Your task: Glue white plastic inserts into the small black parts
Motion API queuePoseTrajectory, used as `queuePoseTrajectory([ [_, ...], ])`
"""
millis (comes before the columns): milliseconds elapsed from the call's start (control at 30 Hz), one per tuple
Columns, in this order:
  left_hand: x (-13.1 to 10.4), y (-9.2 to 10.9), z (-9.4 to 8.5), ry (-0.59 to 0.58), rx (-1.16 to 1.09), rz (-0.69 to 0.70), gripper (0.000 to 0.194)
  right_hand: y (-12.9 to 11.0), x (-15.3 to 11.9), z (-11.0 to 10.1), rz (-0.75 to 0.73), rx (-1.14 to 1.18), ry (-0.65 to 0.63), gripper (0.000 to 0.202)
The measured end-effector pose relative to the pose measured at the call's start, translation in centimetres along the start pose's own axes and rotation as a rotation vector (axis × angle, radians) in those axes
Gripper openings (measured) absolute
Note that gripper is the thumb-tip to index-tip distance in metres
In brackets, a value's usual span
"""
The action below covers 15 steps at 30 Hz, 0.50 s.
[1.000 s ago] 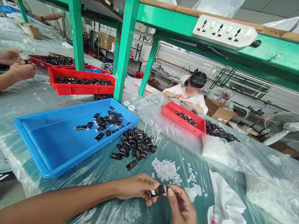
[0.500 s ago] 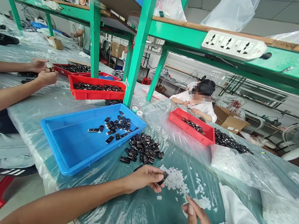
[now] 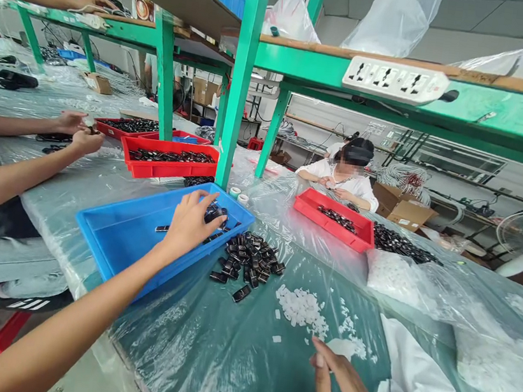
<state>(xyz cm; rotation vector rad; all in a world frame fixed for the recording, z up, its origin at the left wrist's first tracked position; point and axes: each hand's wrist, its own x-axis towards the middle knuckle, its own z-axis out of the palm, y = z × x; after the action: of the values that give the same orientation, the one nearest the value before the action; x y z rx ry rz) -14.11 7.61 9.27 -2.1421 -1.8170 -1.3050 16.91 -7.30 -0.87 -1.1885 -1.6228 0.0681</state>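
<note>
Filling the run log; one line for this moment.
left hand: over parts in blue tray | right hand: near white pieces | black pile: beside tray

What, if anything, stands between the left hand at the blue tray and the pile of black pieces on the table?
The near long wall of the blue tray does: the left hand is on its inner side, the pile of black pieces outside. Nothing else visible stands above that wall.
</note>
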Motion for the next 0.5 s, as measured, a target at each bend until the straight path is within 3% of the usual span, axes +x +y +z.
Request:
queuePoseTrajectory([
  [100, -1.5, 0.2, 0.4, -0.111, 0.075, 0.088, 0.043, 0.2, 0.1, -0.3, -0.068, -0.031, -0.053, 0.035],
  [300, -6.0, 2.5, 4.2, -0.686, -0.054, 0.144, 0.028, 0.4, 0.4, -0.7, -0.17, -0.094, -0.101, 0.042],
  [400, -7.6, 3.0, 6.5, -0.746, -0.025, 0.143, 0.027, 0.6, 0.5, -0.7, -0.199, -0.099, -0.115, 0.046],
  [500, -8.4, 3.4, 7.8, -0.76, -0.03, 0.127, 0.032, 0.8, 0.5, -0.7, -0.208, -0.114, -0.14, 0.048],
])
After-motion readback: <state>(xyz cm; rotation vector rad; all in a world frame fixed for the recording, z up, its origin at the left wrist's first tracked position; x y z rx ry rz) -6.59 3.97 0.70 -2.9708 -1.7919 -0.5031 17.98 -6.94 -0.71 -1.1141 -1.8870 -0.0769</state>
